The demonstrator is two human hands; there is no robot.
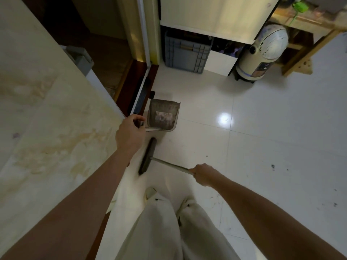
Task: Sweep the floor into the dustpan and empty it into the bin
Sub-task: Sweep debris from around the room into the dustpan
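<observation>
Left hand (pixel 129 135) grips the dustpan (pixel 163 115) handle; right hand (pixel 203 174) clenches the broom (pixel 147 156) shaft. Dustpan holds debris, its mouth away from the broom head just beside it. Tipping could spill it; specks right of the dustpan may be missed.

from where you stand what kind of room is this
Probably a home utility or kitchen area: glossy white floor tiles, a grey plastic crate under a cream cabinet, and a small domed appliance beside a wooden bench.
</observation>
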